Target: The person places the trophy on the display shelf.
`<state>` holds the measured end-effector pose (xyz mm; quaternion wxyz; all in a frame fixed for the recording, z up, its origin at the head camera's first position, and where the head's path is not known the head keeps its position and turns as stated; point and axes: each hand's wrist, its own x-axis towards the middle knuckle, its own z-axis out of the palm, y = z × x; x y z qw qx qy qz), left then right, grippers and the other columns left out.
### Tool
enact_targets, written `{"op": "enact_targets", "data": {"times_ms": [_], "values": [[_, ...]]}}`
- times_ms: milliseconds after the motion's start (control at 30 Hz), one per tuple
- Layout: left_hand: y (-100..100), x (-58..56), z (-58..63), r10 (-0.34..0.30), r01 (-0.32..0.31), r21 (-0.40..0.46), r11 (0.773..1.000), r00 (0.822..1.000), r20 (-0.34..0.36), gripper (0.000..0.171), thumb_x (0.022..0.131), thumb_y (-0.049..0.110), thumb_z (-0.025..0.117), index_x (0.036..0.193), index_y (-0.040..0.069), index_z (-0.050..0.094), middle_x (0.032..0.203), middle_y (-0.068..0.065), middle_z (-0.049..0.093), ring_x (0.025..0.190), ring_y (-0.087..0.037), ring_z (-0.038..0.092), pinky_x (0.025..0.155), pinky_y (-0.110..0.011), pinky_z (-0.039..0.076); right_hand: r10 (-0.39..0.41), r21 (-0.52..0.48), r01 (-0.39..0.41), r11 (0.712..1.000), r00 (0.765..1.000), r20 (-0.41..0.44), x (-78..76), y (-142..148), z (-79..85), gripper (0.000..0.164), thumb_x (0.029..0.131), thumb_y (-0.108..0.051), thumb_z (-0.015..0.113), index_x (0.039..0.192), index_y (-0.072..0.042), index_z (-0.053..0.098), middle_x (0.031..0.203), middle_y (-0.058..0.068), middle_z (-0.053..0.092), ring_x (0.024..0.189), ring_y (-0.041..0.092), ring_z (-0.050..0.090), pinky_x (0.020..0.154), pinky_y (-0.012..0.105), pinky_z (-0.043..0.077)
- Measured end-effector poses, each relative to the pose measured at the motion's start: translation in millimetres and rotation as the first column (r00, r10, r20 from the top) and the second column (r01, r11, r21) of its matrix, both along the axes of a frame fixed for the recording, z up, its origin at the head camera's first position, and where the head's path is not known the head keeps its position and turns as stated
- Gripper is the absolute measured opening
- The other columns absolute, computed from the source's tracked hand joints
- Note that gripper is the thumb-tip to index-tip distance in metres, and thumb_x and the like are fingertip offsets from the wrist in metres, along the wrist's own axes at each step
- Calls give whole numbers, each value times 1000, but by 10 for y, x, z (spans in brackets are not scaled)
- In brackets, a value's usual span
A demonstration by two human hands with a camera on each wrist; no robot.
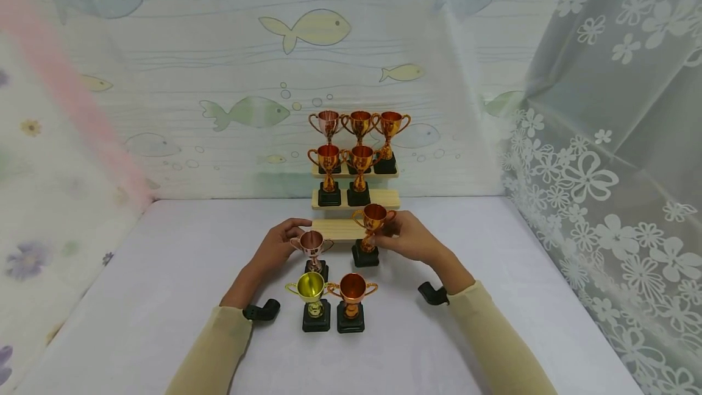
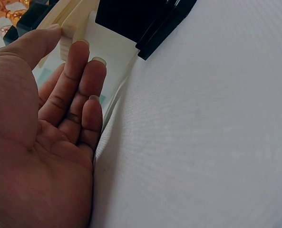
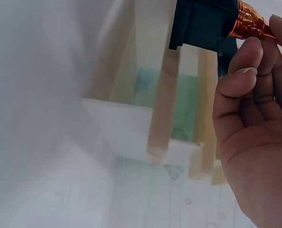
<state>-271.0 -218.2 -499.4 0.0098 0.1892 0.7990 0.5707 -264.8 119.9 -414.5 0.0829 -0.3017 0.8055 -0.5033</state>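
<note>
In the head view my right hand [image 1: 410, 238] pinches a copper-orange trophy cup [image 1: 375, 217] by its stem. The cup tilts a little, its black base in front of the lowest board of a wooden stepped shelf [image 1: 334, 229]. In the right wrist view, fingers and thumb [image 3: 247, 83] grip the orange stem [image 3: 249, 21]. My left hand [image 1: 276, 242] is at the left end of that lowest board, thumb and fingertips around the board's end [image 2: 76, 21]. Beside it stands a rose-coloured trophy [image 1: 311, 242]. Nearer stand a gold trophy [image 1: 311, 288] and an orange trophy [image 1: 352, 289].
Three trophies stand on the top board, among them a right-hand one [image 1: 391, 124]. Two more, including a left one [image 1: 328, 160], occupy the middle board [image 1: 385, 199], left of its bare right end. A white cloth [image 1: 164, 273] covers the table; fish-print curtains hang behind.
</note>
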Motion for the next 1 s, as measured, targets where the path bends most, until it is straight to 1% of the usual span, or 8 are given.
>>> {"op": "enact_targets", "data": {"times_ms": [167,333,400,500,600,700,833,1000], "values": [[0,12,0,13,-13,-4,1000,1000,17,40,97,15,65,136,7,57,95,-6,71,82,-16,56,75,-28,39,-12,-28,12,1000,1000,7,-20,50,67,20,89,-11,74,107,-6,71,99,6,74,91,22,69,79,33,54],[4,20,8,14,-14,2,1000,1000,17,40,96,10,64,136,10,57,96,-8,71,81,-16,57,73,-28,40,-35,-65,35,997,999,4,-56,89,132,20,90,-14,73,109,-6,71,100,6,74,91,22,68,78,34,54],[5,24,11,15,-15,7,1000,1000,18,41,96,9,64,136,10,57,96,-8,71,79,-15,56,71,-27,39,-43,-82,43,996,999,5,-72,99,152,19,90,-14,74,107,-6,71,99,6,74,91,24,69,78,34,55],[6,32,13,17,-17,10,1000,1000,22,41,96,8,64,136,9,57,96,-8,71,78,-16,56,70,-27,39,-54,-97,55,994,999,5,-91,109,178,17,90,-14,74,105,-6,71,98,7,74,92,31,69,77,33,55],[-2,24,-1,19,-19,5,1000,1000,20,41,96,9,64,136,8,56,96,-8,71,80,-16,57,72,-28,40,-70,-106,70,992,998,4,-121,115,189,17,90,-15,74,105,-5,72,96,9,74,91,36,68,75,32,55],[-7,16,-12,20,-20,0,1000,1000,20,41,96,13,65,136,8,57,95,-7,71,82,-16,57,74,-28,40,-80,-130,79,988,997,-5,-149,126,201,20,91,-13,73,107,-2,71,98,12,73,90,33,68,77,31,55],[-8,5,-19,8,-8,6,1000,1000,19,39,97,13,65,135,10,58,95,-7,71,83,-16,58,75,-28,40,-101,-166,99,981,995,-3,-178,152,223,22,91,-10,72,110,0,70,101,14,72,89,23,68,78,30,55],[-8,-20,-25,5,-6,18,1000,1000,26,43,94,5,63,136,12,57,96,-9,71,79,-15,57,71,-27,40,-123,-181,122,976,992,7,-220,181,257,22,91,-12,72,110,-1,69,104,12,71,92,21,67,80,31,55]]}}
